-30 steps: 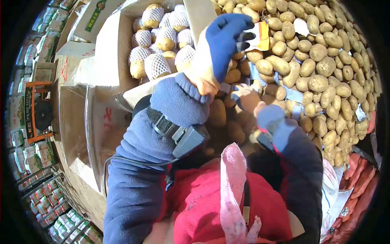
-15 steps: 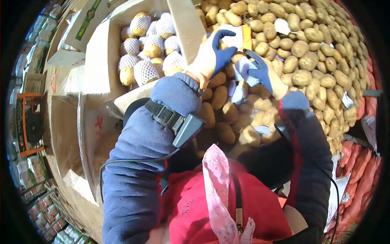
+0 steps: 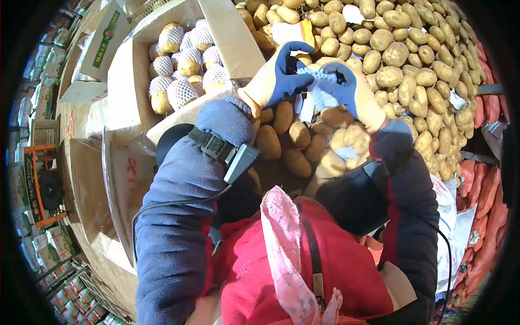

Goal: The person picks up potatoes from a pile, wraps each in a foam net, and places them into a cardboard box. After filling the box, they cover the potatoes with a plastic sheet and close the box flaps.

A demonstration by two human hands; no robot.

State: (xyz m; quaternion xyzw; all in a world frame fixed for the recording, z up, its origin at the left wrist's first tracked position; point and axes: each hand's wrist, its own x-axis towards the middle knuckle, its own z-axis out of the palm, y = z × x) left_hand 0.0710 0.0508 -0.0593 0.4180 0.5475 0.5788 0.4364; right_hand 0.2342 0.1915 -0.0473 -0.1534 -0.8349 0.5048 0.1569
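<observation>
Both my hands wear gloves with blue palms and fingers. My left hand [image 3: 284, 78] pinches the left edge of a white foam net sleeve [image 3: 324, 93] over the potato pile [image 3: 398, 76]. On the sleeve's other side, my right hand [image 3: 351, 92] has its fingers curled round the net's upper right edge. The sleeve hangs between the two hands, and no potato shows in it. Loose potatoes lie right below it, with small pale paper scraps among them. An orange and white packet [image 3: 292, 33] lies just beyond my left hand.
An open cardboard box [image 3: 127, 86] at the left holds several potatoes in foam nets [image 3: 189, 62]. Another carton [image 3: 103, 49] stands behind it. Plastic-wrapped cardboard [image 3: 86, 179] is at the lower left. Red mesh sacks [image 3: 482, 208] lie at the right.
The net sleeve has come up between my hands and spread wider. My left hand has closed on its edge. The whole view has shifted slightly.
</observation>
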